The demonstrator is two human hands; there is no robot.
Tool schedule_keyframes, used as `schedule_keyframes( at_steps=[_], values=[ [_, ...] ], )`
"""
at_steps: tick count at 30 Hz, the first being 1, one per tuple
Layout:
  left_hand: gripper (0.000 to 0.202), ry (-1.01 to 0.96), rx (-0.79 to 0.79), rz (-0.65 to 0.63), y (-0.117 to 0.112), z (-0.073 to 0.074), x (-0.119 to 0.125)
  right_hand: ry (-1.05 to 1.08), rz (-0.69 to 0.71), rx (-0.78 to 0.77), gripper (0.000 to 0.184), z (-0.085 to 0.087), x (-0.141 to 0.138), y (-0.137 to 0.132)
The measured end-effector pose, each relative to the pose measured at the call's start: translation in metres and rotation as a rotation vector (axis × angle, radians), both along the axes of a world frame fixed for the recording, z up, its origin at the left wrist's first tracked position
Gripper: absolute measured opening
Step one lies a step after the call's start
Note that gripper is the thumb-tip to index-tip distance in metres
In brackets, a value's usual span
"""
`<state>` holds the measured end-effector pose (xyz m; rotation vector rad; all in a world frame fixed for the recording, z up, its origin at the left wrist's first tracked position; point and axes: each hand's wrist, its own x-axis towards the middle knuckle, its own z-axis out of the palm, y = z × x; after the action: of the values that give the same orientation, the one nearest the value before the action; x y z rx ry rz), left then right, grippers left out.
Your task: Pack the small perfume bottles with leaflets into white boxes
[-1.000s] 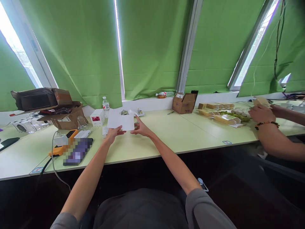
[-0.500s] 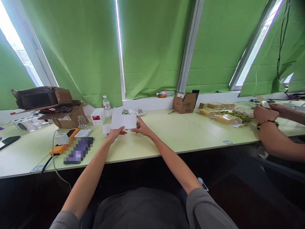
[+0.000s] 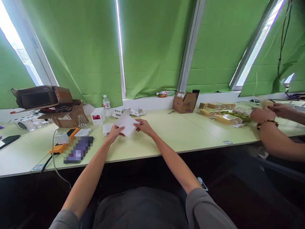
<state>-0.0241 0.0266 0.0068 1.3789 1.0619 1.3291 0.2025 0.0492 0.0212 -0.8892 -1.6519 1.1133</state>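
Observation:
Both my hands hold a white sheet of paper (image 3: 126,122) over the pale green table (image 3: 171,133). My left hand (image 3: 114,132) pinches its lower left edge, fingers closed on it. My right hand (image 3: 143,126) grips its right edge. The sheet is tilted, one corner pointing up. Behind it lie small white packets (image 3: 137,112), and a white box with a red picture (image 3: 97,116) stands to the left beside a water bottle (image 3: 106,104).
Open cardboard boxes (image 3: 59,111) and glass jars sit far left, an orange device (image 3: 62,145) with a cable nearer. A small carton (image 3: 184,102) stands by the window sill. At right, another person's hands (image 3: 267,113) work beside wooden boxes and moss (image 3: 226,115).
The sheet has turned from lying level to tilted, and my hands have drawn it slightly lower and closer together. The other person's hands shifted a little.

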Motion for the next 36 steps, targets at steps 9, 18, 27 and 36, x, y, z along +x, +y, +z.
schedule_keyframes(
  at_steps=[9,18,27,36],
  values=[
    [0.031,0.026,-0.004,-0.036,-0.003,0.002,0.001,-0.023,-0.011,-0.058,0.018,-0.002,0.004,0.004],
    [0.042,0.072,0.019,-0.167,-0.011,0.008,0.003,0.008,-0.034,-0.072,0.02,-0.007,0.004,0.011],
    [0.049,0.096,0.034,-0.276,-0.019,0.013,0.006,0.013,-0.088,-0.056,0.01,-0.005,0.004,0.01],
    [0.063,0.075,0.033,-0.428,-0.012,0.011,0.002,0.02,-0.115,-0.057,0.012,-0.005,0.007,0.008]
  ],
)
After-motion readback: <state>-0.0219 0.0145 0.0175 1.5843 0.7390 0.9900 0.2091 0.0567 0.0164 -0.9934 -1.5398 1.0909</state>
